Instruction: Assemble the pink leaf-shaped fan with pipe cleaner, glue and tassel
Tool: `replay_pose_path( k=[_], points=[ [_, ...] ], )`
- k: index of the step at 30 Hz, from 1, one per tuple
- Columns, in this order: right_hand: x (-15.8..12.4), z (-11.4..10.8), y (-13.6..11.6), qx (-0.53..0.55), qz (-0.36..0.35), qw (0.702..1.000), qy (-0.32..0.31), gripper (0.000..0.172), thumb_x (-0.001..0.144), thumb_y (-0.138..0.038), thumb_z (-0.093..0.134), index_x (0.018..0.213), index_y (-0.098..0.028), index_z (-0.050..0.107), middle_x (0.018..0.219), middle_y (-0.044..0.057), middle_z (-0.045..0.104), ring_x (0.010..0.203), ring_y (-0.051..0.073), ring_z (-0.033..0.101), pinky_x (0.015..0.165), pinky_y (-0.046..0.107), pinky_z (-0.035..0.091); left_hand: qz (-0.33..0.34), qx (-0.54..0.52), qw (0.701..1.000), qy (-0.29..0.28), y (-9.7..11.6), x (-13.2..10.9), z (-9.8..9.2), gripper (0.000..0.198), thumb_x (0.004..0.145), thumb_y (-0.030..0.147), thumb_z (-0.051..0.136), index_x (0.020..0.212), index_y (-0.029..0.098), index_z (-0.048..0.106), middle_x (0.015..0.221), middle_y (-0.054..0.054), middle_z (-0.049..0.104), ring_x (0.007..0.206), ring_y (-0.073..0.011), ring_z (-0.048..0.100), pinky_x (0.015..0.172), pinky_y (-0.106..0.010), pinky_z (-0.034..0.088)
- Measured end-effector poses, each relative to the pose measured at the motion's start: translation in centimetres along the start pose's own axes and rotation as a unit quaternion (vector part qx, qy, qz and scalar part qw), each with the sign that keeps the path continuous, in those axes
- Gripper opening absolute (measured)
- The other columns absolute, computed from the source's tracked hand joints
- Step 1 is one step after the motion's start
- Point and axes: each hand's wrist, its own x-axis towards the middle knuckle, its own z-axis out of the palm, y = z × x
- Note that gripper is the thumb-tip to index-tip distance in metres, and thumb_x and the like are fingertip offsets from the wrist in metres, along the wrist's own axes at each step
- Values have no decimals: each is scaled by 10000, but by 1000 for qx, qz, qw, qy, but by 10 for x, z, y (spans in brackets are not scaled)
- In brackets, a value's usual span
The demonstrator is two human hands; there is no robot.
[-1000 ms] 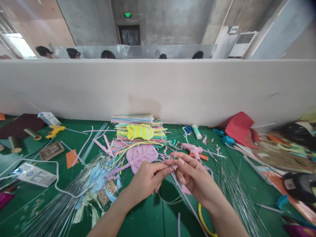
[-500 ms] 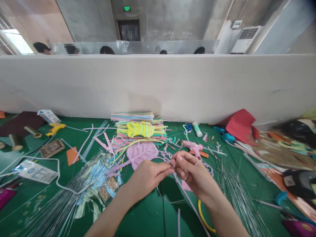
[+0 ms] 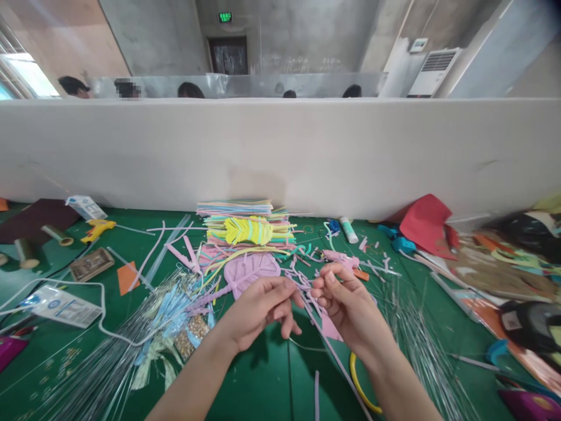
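Note:
My left hand (image 3: 265, 310) hovers over the middle of the green table, its fingers loosely bent and apart, with nothing visible in them. Beside it, my right hand (image 3: 344, 307) is closed in a pinch of thumb and fingers; what sits between the tips is too small to make out. Below and between both hands curves a thin pale wire (image 3: 309, 349); I cannot tell whether either hand touches it. Behind my left hand lies a purple leaf shape (image 3: 252, 272) made of fuzzy stems. Purple pipe cleaners (image 3: 307, 286) lie between the hands, partly hidden.
Bundled coloured pipe cleaners (image 3: 245, 206) and a yellow fuzzy piece (image 3: 248, 231) lie at the back. A pink glue gun (image 3: 339, 258) is behind my right hand. Thin wires (image 3: 105, 351) spread leftward; a yellow ring (image 3: 362, 386) lies near my right wrist. A pale partition (image 3: 280, 146) stands behind.
My hands have come apart from each other. The left fingers have loosened and spread, while the right hand has shifted slightly rightward, still pinched.

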Motion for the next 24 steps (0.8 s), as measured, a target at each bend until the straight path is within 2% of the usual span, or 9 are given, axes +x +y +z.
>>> replay_pose_path(
  k=[3,8,13,17,24],
  points=[
    [0,0,0,-2,2,1000,-11,220,671,-314,831,764,-205,665,662,-22,709,590,88,689,529,112,536,-32,-64,997,-29,0,1,-1,330,846,432,633,727,127,588,419,122,291,321,-26,304,486,-220,501],
    [0,-2,1,-10,-6,1000,-18,216,672,-310,831,770,-204,669,675,-13,722,601,98,698,545,122,548,-39,-109,993,-32,0,0,0,278,870,341,627,717,116,568,443,125,228,362,-10,137,376,-113,306],
    [2,-3,3,-6,-14,1000,-12,214,678,-323,825,763,-202,670,681,-5,727,611,100,702,549,117,548,-56,-190,980,-30,-1,1,1,248,860,294,637,736,81,604,475,113,203,404,-17,125,352,-104,187],
    [4,-4,4,-6,-18,1000,-8,217,677,-326,825,766,-200,673,685,-4,727,618,99,703,557,116,549,-69,-221,973,-24,-2,3,-2,254,892,260,574,752,57,634,477,100,217,404,-21,143,356,-115,172],
    [4,-3,3,-4,-17,1000,10,242,650,-328,841,761,-192,674,701,6,732,629,106,705,558,122,552,-52,-234,971,-26,-5,4,-4,287,937,218,496,775,44,657,470,89,241,396,-21,149,356,-115,184]
  ],
)
